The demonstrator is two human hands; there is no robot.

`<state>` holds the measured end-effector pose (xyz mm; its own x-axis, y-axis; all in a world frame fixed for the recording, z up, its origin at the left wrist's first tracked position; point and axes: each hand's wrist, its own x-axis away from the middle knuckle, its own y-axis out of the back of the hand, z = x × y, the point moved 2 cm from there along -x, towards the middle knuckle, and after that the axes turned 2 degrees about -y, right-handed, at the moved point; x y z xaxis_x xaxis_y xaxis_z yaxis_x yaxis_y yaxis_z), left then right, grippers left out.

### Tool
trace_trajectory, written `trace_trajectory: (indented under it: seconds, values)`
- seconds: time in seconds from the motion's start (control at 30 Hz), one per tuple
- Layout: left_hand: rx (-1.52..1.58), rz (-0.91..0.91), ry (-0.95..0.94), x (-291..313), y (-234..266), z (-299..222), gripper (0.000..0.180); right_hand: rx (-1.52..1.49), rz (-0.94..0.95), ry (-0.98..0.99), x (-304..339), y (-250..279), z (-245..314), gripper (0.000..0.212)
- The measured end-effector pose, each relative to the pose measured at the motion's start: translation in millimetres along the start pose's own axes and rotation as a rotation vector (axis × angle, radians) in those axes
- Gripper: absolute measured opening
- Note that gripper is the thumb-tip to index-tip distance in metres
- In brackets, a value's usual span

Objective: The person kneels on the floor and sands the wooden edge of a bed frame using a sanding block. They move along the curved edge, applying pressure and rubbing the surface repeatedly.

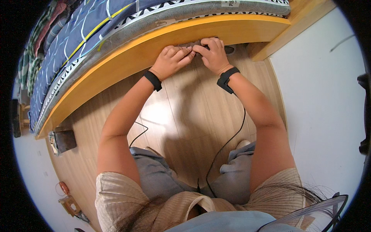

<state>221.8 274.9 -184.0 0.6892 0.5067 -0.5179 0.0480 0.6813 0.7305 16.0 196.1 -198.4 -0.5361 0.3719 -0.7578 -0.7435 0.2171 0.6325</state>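
Both my hands meet in front of the lower part of the bed's yellow wooden side board (247,30). My left hand (172,60) is closed, its thumb and fingertips pressed together. Beside it my right hand (213,53) is closed too, fingers curled and thumb tip almost touching the left one. Behind the fingertips shows a grey-brown, soft-looking thing (190,44), mostly covered by my hands, so its kind is unclear. A dark rounded object (230,50) lies just right of my right hand at the bed's lower edge. Each wrist wears a black band.
On the bed lie a grey mattress (201,11) and a blue checked quilt (96,25). A black cable (237,127) runs from my right wrist to my lap. A dark box (63,141) stands at left on the wooden floor (154,110). A white wall (317,92) rises at right.
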Motion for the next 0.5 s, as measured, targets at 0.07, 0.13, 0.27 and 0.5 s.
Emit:
trace_trajectory:
  seconds: [0.07, 0.13, 0.27, 0.5]
  values:
    - [-0.006, -0.027, -0.001, -9.0, 4.9, 1.1, 0.046, 0.009, -0.063, 0.022, -5.5, 7.9, -0.9, 0.043]
    - [0.019, -0.019, 0.028, -16.9, 10.7, 3.9, 0.047, 0.017, -0.101, 0.029, -12.2, 13.3, -2.6, 0.045]
    - [-0.002, -0.037, 0.059, -34.2, 22.3, 7.8, 0.048, 0.041, -0.148, 0.045, -23.3, 23.5, -7.9, 0.047]
    - [-0.048, -0.131, 0.097, -61.1, 38.9, 14.6, 0.04, 0.074, -0.226, 0.079, -41.3, 40.4, -15.5, 0.049]
